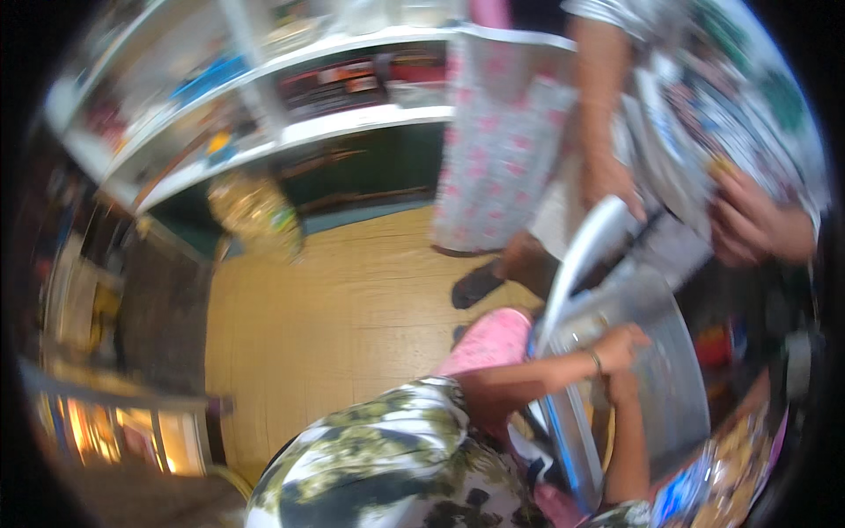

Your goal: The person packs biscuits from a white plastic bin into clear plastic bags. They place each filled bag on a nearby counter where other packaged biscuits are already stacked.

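My left hand [620, 350], with a thin band at the wrist, is over a large translucent plastic container [667, 389]. A finger of it points out, and I see nothing held in it. Crossing close beneath is my right hand [619, 383], blurred and partly covered by the left, so its grip does not show. A curved whitish lid or panel [574, 257] stands tilted at the container's upper left side. Another person's hand [607, 178] is at its top end. That person's other hand [752, 218] holds a small yellowish thing.
White shelves [370, 122] with assorted goods run along the back. A filled clear plastic bag [257, 211] sits on the yellowish floor [317, 317] below them. The other person's dark shoe [476, 284] is near the container. Shiny packets [719, 475] lie at the lower right.
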A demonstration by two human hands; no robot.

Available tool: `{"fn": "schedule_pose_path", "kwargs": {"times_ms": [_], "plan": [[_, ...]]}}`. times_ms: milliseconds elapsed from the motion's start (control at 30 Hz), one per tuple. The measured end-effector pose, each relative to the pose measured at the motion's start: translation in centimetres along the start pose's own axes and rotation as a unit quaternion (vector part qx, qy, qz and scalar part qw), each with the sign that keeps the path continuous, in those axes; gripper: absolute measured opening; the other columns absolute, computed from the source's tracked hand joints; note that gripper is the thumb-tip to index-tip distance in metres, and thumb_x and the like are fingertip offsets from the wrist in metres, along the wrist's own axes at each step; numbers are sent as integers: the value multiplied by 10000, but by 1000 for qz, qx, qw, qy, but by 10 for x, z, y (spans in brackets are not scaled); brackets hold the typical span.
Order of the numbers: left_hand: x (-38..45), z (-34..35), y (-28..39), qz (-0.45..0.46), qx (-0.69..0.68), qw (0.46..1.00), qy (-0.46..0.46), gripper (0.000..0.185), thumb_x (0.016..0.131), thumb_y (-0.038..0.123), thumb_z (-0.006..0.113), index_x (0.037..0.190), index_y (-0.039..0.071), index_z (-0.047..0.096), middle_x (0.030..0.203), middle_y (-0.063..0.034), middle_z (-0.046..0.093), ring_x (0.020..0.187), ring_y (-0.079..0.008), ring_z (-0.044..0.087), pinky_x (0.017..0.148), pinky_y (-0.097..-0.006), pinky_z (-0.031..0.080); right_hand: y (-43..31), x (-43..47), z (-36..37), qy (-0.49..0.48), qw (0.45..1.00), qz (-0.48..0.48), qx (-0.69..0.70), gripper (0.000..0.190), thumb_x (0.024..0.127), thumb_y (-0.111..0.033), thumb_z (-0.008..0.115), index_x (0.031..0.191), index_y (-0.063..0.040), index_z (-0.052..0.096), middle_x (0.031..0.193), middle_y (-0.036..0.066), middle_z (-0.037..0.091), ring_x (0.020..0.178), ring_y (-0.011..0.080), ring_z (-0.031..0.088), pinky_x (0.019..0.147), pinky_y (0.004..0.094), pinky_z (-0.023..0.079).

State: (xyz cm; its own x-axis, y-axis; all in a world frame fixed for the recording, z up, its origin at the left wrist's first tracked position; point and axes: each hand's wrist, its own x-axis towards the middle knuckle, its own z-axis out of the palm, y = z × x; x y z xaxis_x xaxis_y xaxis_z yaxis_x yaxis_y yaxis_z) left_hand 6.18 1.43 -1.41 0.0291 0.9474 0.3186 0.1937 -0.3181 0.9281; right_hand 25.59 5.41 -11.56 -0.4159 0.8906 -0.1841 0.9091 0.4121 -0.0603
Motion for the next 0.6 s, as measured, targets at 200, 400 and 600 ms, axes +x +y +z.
{"fn": "schedule_pose_path", "kwargs": {"times_ms": [200,400,600], "plan": [[6,-22,0,-22,-21,994,-107,358,798,32,583,1140,100,667,1211,-112,591,1017,-245,609,866,-317,503,-56,-46,-131,9,987,151,50,311,839,-179,557,1143,-133,601,1036,205,650,994,386,608,849,470,462],[0,-24,15,-96,-14,977,-192,396,828,28,539,1211,81,626,1246,-81,546,847,-146,624,689,-250,518,-58,-111,-159,84,958,218,167,343,829,-146,589,1172,-140,599,1029,212,648,1013,386,599,850,451,466],[1,-28,22,-164,-92,963,-195,469,795,-31,479,1233,73,613,1272,-68,520,648,-85,554,629,-217,492,-33,-118,-134,217,891,193,347,327,845,-141,604,1160,-52,596,850,186,655,796,280,659,703,369,502]]}}
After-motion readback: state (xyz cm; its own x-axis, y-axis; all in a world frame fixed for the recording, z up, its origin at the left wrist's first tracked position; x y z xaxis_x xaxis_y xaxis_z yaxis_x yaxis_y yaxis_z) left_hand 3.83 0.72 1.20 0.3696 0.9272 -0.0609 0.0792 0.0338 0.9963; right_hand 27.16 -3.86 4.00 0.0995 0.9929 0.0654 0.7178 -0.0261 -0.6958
